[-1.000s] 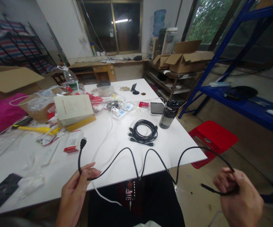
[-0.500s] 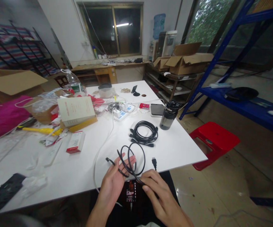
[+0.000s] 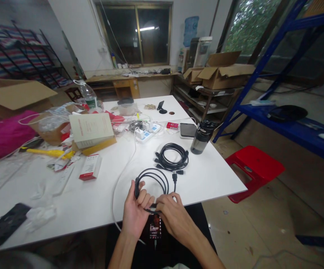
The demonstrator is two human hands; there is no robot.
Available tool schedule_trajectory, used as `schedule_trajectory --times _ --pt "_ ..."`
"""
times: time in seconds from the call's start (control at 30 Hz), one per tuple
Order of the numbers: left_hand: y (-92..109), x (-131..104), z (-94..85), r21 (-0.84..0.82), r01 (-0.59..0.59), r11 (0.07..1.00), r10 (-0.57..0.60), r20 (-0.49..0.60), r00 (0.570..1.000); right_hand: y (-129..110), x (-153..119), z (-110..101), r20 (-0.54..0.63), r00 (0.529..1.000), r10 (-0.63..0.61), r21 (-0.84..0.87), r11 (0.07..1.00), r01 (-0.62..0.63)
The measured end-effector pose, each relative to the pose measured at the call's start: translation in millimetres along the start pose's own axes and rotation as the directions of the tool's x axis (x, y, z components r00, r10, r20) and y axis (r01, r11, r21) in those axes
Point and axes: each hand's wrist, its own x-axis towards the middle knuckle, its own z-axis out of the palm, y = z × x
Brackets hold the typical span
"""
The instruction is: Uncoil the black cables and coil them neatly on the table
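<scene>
A black cable (image 3: 153, 178) is held in a loose coil at the near edge of a white table (image 3: 100, 201), gathered between 2 bare hands. The left hand (image 3: 135, 213) is closed around the left side of the coil, its fingers (image 3: 142, 195) curled over the strands. The right hand (image 3: 171, 215) is pinched on the strands at the bottom of the loop, its fingertips (image 3: 159, 201) touching those of the left. The cable's plug end (image 3: 174, 176) is seen sticking up just beyond the right hand's fingers. A second coiled black cable (image 3: 172, 157) lies flat on the table just past that plug, farther from the fingers. A dark drinking bottle (image 3: 200, 139) and a phone (image 3: 187, 130) are seen beyond it, to the right. A white cord (image 3: 124, 168) runs across the table past the left hand's fingers toward a white power strip (image 3: 146, 133). Well to the left of the fingers, a small red-and-white box (image 3: 90, 167) and a cream booklet (image 3: 91, 129) lie among clutter. A red stool (image 3: 254, 166) stands on the floor to the right.
</scene>
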Motion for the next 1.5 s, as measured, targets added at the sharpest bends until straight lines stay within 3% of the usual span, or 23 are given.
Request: schedule_trajectory --times 0.1,0.17,0.23,0.27,0.37,0.43,0.5,0.6,0.7,0.87,1.03,1.17,1.5 --pt "-2 13 -25.4 0.311 -0.09 0.946 0.087 0.024 0.996 16 5 17 0.113 0.994 0.0 -0.012 1.0 0.001" --pt "2 19 -47.9 0.581 -0.199 0.789 0.219 0.036 0.975 25 8 24 0.152 0.988 -0.008 -0.02 1.0 0.011" --pt "11 22 -71.2 0.83 -0.273 0.487 0.367 0.089 0.926 31 12 27 0.155 0.988 -0.012 -0.007 1.0 0.013" --pt "17 23 -81.2 0.901 -0.302 0.312 0.452 0.138 0.881 34 15 27 0.156 0.988 -0.013 0.01 1.0 0.012" --pt "33 23 -97.7 0.906 -0.375 -0.194 0.602 0.412 0.684 40 26 29 0.159 0.987 -0.022 0.071 0.997 0.011" --pt "39 21 -96.5 0.809 -0.409 -0.423 0.561 0.588 0.582 43 35 32 0.152 0.988 -0.021 0.101 0.995 0.006" --pt "40 19 -90.2 0.708 -0.469 -0.528 0.432 0.699 0.57 45 45 34 0.144 0.989 -0.019 0.126 0.992 0.001" --pt "35 24 -82.8 0.628 -0.576 -0.523 0.193 0.746 0.638 52 54 34 0.132 0.991 -0.021 0.154 0.988 0.001" --pt "31 35 -84.9 0.626 -0.602 -0.496 0.099 0.73 0.676 67 56 24 0.05 0.999 0.002 0.139 0.99 -0.009" --pt "30 49 -98.8 0.62 -0.606 -0.498 0.156 0.751 0.641 120 50 -1 -0.112 0.988 0.102 -0.092 0.989 -0.112" --pt "27 52 -104.9 0.63 -0.593 -0.502 0.192 0.75 0.633 168 48 -6 -0.106 0.977 0.184 -0.261 0.943 -0.206" --pt "25 52 -103.5 0.654 -0.567 -0.501 0.219 0.729 0.648 180 58 -3 -0.1 0.974 0.205 -0.278 0.934 -0.225" --pt "25 52 -102.7 0.657 -0.571 -0.492 0.256 0.736 0.626 189 91 0 -0.13 0.971 0.201 -0.289 0.929 -0.231"
